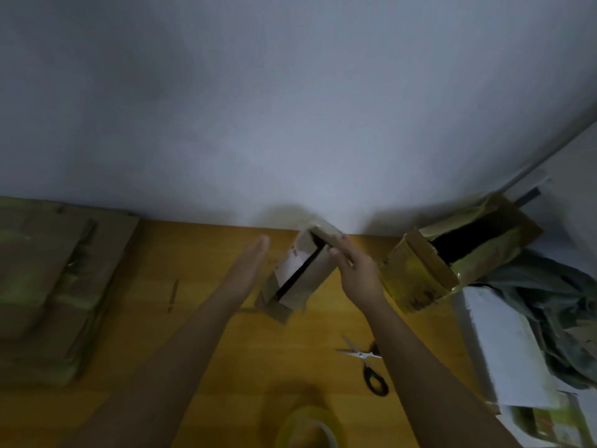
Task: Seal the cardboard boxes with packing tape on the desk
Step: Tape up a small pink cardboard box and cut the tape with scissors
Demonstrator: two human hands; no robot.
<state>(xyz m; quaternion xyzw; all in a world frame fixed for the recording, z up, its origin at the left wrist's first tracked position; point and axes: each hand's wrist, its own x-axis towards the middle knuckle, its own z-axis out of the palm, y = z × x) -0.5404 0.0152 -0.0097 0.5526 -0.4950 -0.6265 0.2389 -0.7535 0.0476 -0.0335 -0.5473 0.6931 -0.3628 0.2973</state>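
Small cardboard box (298,273), flaps unsealed, dark gap along the top seam; tilted on desk between both hands' fingers. Larger open box (452,253), yellow-taped, right of right fingers. Tape roll (307,425), yellowish, well below fingers.

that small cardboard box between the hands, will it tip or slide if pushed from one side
Probably easy to tip: the small cardboard box looks tilted, resting on one end on the desk. It is likely light, since the right hand steadies it with flat fingers alone. The left hand hovers open beside it, so a push from the right may slide it on the smooth wood.
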